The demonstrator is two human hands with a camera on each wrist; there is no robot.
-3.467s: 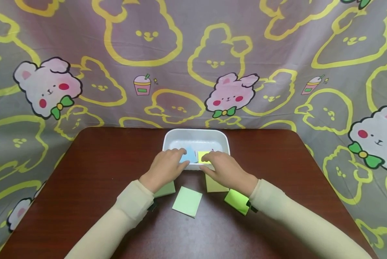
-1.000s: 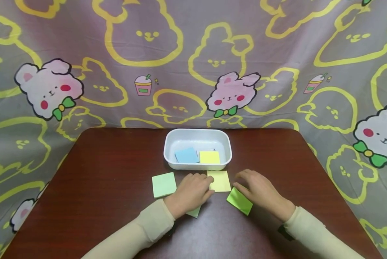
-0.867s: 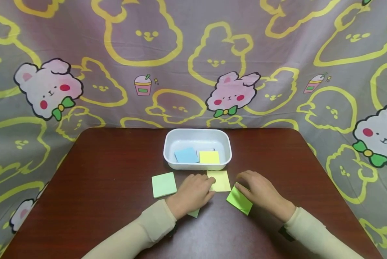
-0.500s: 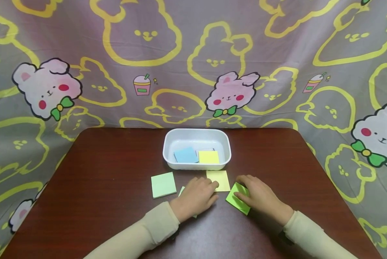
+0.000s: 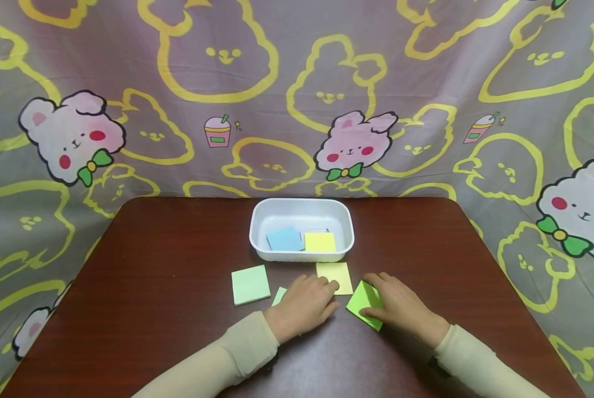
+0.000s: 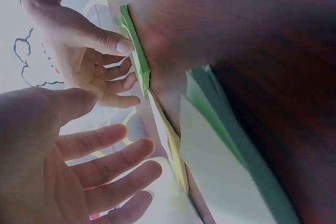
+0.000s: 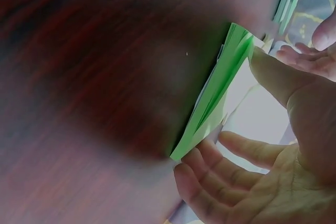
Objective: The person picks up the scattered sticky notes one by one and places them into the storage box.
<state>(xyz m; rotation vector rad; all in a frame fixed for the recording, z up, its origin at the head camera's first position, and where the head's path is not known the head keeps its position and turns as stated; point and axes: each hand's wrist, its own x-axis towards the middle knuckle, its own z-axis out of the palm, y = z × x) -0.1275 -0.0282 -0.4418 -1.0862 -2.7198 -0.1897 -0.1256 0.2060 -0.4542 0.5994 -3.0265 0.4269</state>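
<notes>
My right hand (image 5: 406, 307) spans a bright green sticky note pad (image 5: 363, 301) on the table, thumb at one edge and fingers at the opposite one. The right wrist view shows the same pad (image 7: 218, 93) edge-on between thumb and fingertips. My left hand (image 5: 304, 304) hovers palm down with loose fingers and nothing between them. Beneath it lies a pale green pad (image 5: 279, 297), mostly hidden in the head view. Its fingertips overlap the near left corner of a pale yellow pad (image 5: 345, 281). Another light green pad (image 5: 250, 284) lies farther left.
A white plastic tray (image 5: 301, 256) stands behind the pads, near the table's back edge. Inside it are a blue pad (image 5: 284, 239), a yellow pad (image 5: 320, 241) and something whitish behind them. A patterned curtain (image 5: 257, 66) surrounds the brown table (image 5: 152, 265).
Both hands have come back from the tray toward the pads. My right hand has settled over the bright green pad and taken hold of its edges; my left has drifted slightly right.
</notes>
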